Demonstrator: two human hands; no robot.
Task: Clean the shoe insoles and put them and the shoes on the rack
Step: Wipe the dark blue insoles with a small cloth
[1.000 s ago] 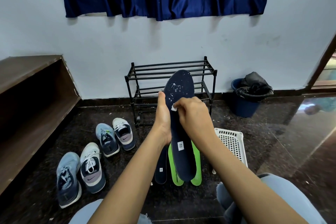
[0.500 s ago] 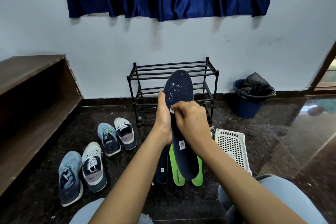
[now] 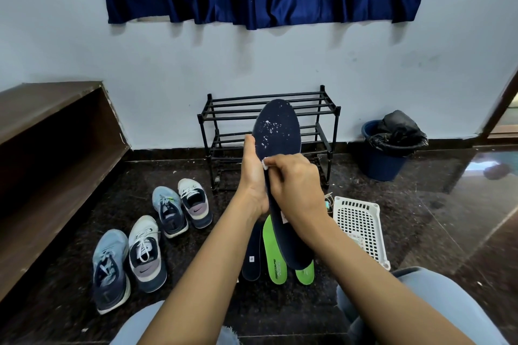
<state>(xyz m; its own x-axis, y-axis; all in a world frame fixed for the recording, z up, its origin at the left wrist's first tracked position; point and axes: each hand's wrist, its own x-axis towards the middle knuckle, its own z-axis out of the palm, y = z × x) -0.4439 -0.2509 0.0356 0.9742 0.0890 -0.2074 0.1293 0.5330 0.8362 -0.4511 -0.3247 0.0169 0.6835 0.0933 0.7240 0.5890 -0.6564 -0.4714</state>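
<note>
My left hand grips a dark navy insole by its left edge and holds it upright in front of the black shoe rack. White specks dot its upper part. My right hand pinches a small white wipe against the insole's middle. On the floor below lie another navy insole and two green insoles, partly hidden by the held one. Two pairs of sneakers stand at the left: a blue one beside a white one, and a blue one beside a white one.
A white perforated basket lies on the dark floor at my right. A blue bin with a black bag stands by the wall. A brown wooden shelf runs along the left. My knees in jeans show at the bottom.
My right hand with the wipe has shifted slightly down the insole's middle. The left hand keeps its grip; the insole stays upright.
</note>
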